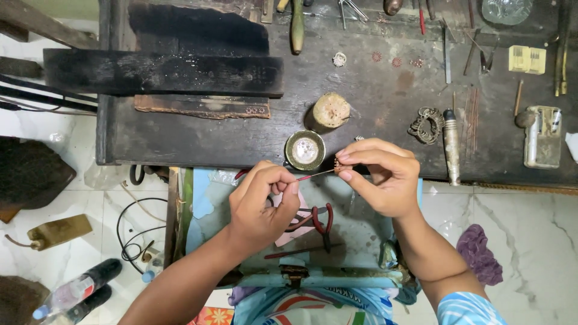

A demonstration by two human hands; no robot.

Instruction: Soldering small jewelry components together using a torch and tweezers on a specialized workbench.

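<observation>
Head view shows the person seated at a dark, scorched worktop (385, 114), both hands raised just in front of its near edge. The left hand (260, 201) is closed in a pinch on a thin red-tinted tool (313, 175), a fine needle or tweezer; which one is too small to tell. Its tip meets a small coppery ornament piece (338, 167), gripped between thumb and forefinger of the right hand (380, 177), also closed. Just beyond the two hands, on the worktop edge, stands a small round tin (305, 150) with something pale inside, and a stubby wooden cylinder (330, 111) sits behind it. Red-handled pliers (319, 219) lie below the hands in an open blue drawer or tray (355, 238).

Assessment: the work appears to be fine placing or adjusting on the ornament piece. Done well, it calls for a steady right-hand pinch, the tool held near its tip end for control, and light pressure only, since the piece looks delicate. Working over the tray is sound; a dropped part would land there rather than on the marble floor (530, 241).
</observation>
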